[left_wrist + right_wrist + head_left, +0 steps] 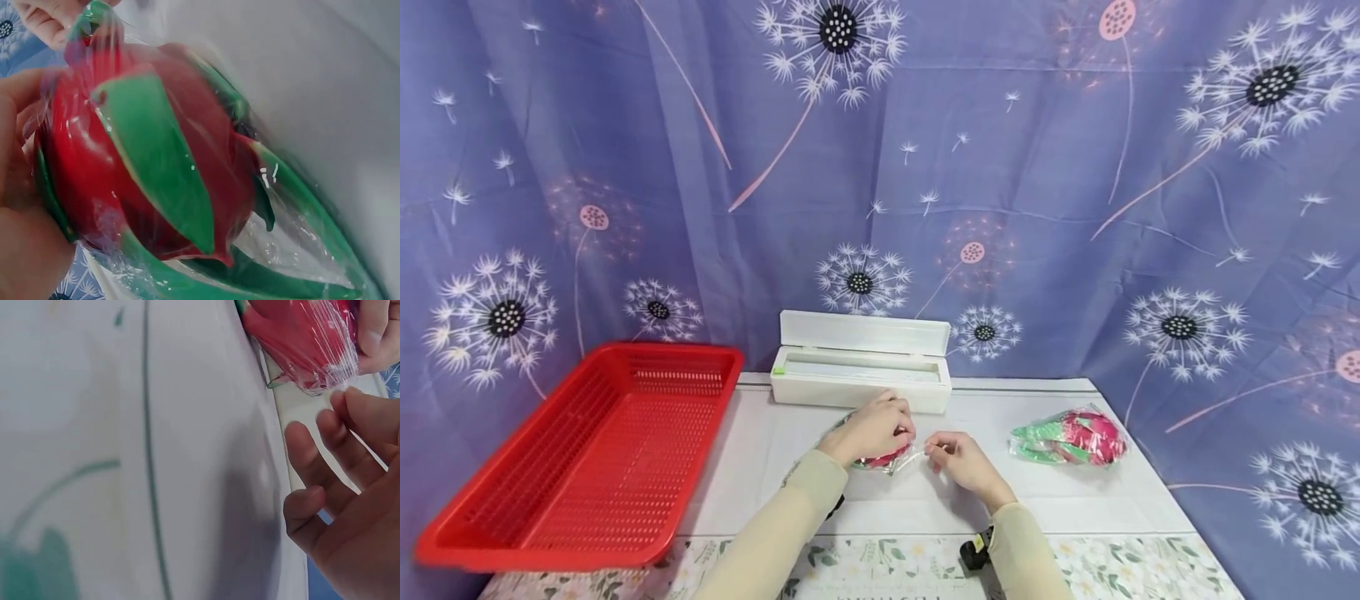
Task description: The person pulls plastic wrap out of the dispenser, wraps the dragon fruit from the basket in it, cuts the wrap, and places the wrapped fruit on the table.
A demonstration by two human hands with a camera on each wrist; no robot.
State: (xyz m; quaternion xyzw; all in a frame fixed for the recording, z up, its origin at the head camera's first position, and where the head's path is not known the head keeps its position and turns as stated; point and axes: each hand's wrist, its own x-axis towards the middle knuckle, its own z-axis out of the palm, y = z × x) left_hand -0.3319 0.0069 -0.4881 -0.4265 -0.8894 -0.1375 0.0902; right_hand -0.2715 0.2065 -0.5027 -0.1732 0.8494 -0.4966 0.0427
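Observation:
My left hand [874, 429] grips a red dragon fruit with green scales [156, 162], which is wrapped in clear plastic film. In the head view the hand covers most of this fruit. The thumb and index finger of my right hand [964, 463] pinch the gathered end of the film [342, 374] beside the fruit. In the right wrist view its other fingers are spread and bent, touching nothing. Off to the right on the table lies another film-wrapped dragon fruit [1093, 437], apart from both hands.
Just behind the hands stands a long white box [857, 392] with its lid raised. A red plastic basket [700, 450] sits at the left. The white-topped table [1000, 517] has a floral front strip, and a blue dandelion-print curtain [1045, 292] hangs behind.

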